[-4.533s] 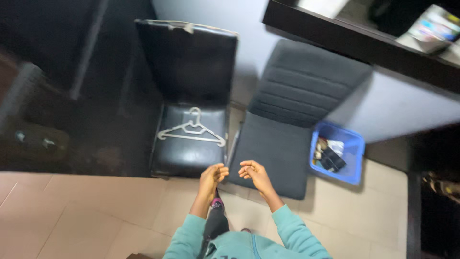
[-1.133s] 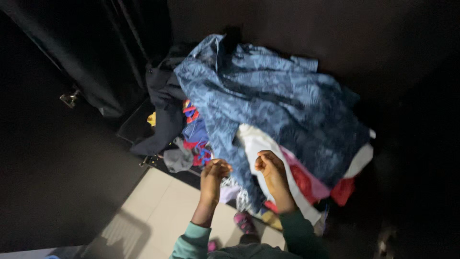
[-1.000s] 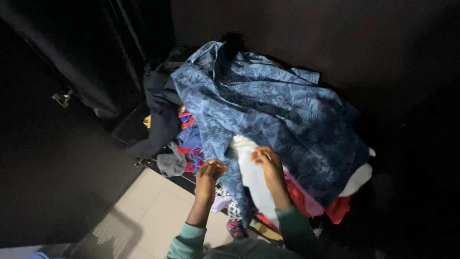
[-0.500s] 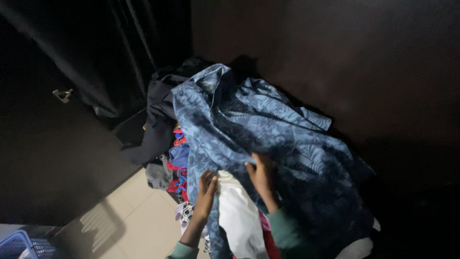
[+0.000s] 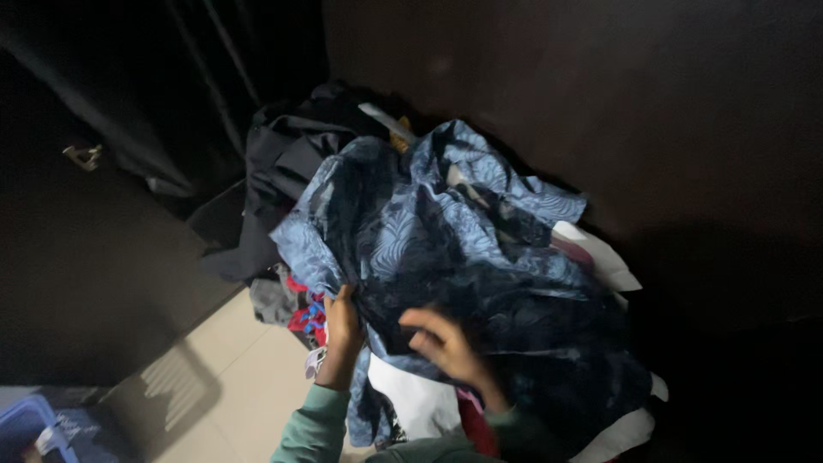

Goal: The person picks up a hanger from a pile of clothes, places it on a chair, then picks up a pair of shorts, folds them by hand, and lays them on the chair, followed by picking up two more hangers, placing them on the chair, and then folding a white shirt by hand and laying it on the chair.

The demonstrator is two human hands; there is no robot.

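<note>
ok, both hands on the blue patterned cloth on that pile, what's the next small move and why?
Probably lift the blue patterned cloth up and toward the body. The left hand grips its near edge and the right hand lies on its folds, while it drapes over the white garment and the dark garment, so it should come free.

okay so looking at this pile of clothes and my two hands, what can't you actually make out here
Head view only:
- Left hand: fingertips buried in the blue patterned cloth, so the grip is unclear.
- Right hand: motion-blurred; contact with the cloth is uncertain.
- White garment: mostly covered by the blue cloth, kind unknown.
- Dark garment: lost in shadow.
- Blue basket: cut off by the frame's corner.
</note>
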